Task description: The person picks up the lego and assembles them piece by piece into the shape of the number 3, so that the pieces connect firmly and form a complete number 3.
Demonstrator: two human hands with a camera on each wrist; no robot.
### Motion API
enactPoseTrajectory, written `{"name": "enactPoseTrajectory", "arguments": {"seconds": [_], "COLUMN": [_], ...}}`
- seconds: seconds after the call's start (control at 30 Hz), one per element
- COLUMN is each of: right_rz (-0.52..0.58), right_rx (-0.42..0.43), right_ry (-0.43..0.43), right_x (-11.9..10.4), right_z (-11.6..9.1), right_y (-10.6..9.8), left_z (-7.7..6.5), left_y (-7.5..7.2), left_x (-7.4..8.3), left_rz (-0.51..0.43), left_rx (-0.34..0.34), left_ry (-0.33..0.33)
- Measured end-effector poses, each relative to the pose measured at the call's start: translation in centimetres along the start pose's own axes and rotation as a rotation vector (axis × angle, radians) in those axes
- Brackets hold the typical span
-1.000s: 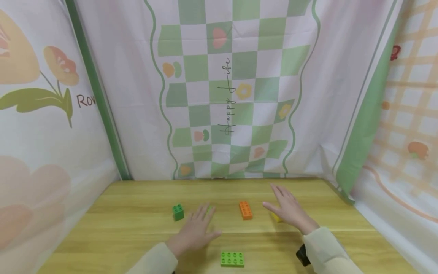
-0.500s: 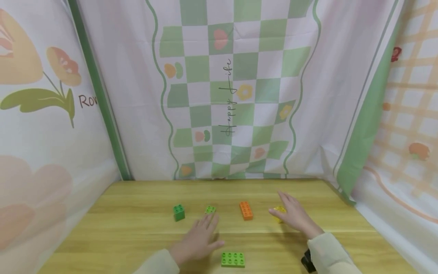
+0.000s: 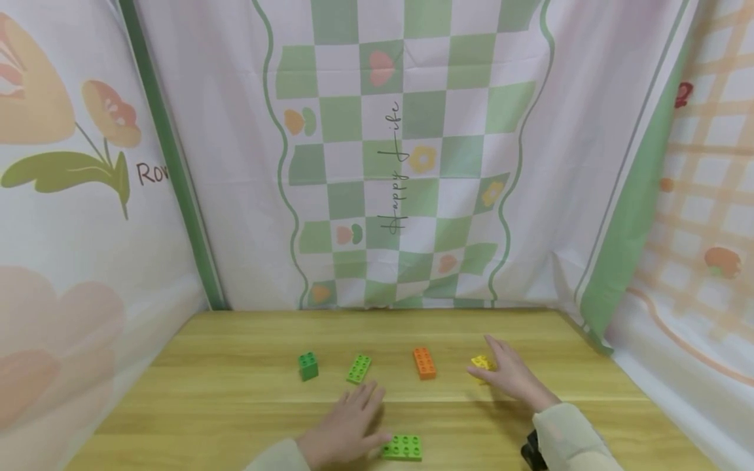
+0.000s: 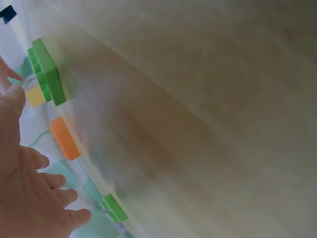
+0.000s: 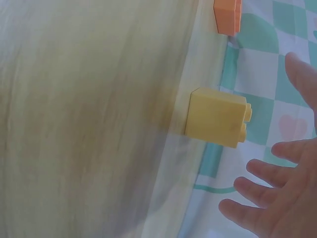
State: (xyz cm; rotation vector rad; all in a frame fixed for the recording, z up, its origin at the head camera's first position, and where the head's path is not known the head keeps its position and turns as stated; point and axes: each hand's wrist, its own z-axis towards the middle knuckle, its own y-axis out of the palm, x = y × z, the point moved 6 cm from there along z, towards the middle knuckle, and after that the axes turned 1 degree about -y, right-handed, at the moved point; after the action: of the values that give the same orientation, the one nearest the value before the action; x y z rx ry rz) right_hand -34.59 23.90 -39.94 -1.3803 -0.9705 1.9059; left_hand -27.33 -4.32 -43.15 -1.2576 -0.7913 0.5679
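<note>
My left hand (image 3: 347, 424) hovers over the near part of the table, fingers spread. In the head view its thumb overlaps the left end of a near light green toy brick (image 3: 405, 448); whether they touch I cannot tell. Just past its fingertips lies another light green brick (image 3: 359, 369). My right hand (image 3: 514, 376) is held beside a yellow brick (image 3: 481, 362), partly hidden by the thumb in the head view. From the right wrist, the yellow brick (image 5: 215, 118) stands apart from the loosely extended fingers (image 5: 270, 173). Neither hand holds anything.
On the wooden table (image 3: 235, 392) an orange brick (image 3: 424, 363) lies between the far light green brick and the yellow one. A dark green brick (image 3: 307, 366) stands at the left. Patterned cloth (image 3: 389, 196) hangs behind the table and along both sides.
My left hand has drawn back toward me and slightly right, uncovering the far light green brick. The right hand has shifted slightly right and nearer, showing more of the yellow brick.
</note>
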Motion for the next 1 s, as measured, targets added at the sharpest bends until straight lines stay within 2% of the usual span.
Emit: {"name": "enactPoseTrajectory", "arguments": {"seconds": [0.13, 0.37, 0.47, 0.57, 0.73, 1.0], "right_rz": [0.001, 0.02, 0.054, 0.096, 0.15, 0.162], "right_rx": [-0.007, 0.01, -0.002, -0.014, -0.015, 0.017], "right_ry": [0.006, 0.007, 0.041, 0.086, 0.132, 0.142], "right_x": [0.2, 0.8, 1.1, 1.5, 2.0, 2.3], "right_z": [0.0, 0.0, 0.1, 0.2, 0.3, 0.5], "right_y": [0.1, 0.4, 0.6, 0.8, 1.0, 1.0], "left_z": [0.0, 0.3, 0.4, 0.4, 0.5, 0.8], "left_y": [0.6, 1.5, 1.7, 1.8, 1.7, 1.8], "left_x": [0.1, -0.2, -0.2, -0.1, 0.1, 0.0], "left_rz": [-0.013, -0.101, -0.123, -0.127, -0.13, -0.162], "left_rx": [-0.041, -0.12, -0.154, -0.173, -0.163, -0.126], "left_ry": [0.006, -0.02, -0.038, -0.03, 0.006, 0.064]}}
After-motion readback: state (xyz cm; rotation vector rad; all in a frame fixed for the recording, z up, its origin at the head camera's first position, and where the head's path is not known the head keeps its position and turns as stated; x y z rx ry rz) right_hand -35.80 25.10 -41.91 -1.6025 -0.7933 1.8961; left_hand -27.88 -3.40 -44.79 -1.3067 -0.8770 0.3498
